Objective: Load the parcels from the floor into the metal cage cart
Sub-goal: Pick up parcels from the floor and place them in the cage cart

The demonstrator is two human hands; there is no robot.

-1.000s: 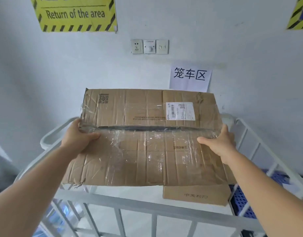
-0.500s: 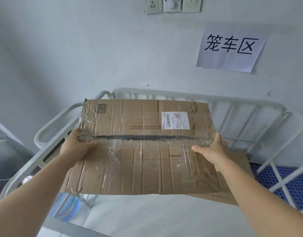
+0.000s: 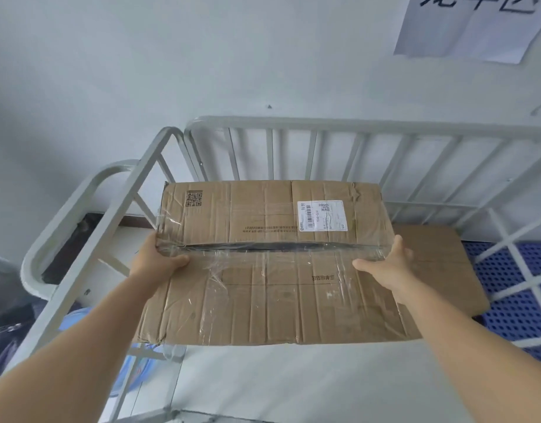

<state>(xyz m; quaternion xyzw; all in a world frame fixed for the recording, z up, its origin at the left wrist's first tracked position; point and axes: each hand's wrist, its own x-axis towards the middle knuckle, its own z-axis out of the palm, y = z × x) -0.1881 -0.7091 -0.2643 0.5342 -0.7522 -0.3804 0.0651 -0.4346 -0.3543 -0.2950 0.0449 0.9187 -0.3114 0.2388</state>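
Head view: wide flat cardboard parcel (image 3: 272, 264) held level inside the metal cage cart (image 3: 348, 123), above its floor. Left hand (image 3: 154, 261) grips the left edge, thumb on top; right hand (image 3: 388, 267) grips the right edge the same way. Second parcel (image 3: 440, 264) lies below right on the blue perforated floor (image 3: 507, 279). Step: set it down. Best to keep it level, lower evenly, clear the left rail (image 3: 132, 190), release both sides together; taped seam is gaping, so avoid squeezing.
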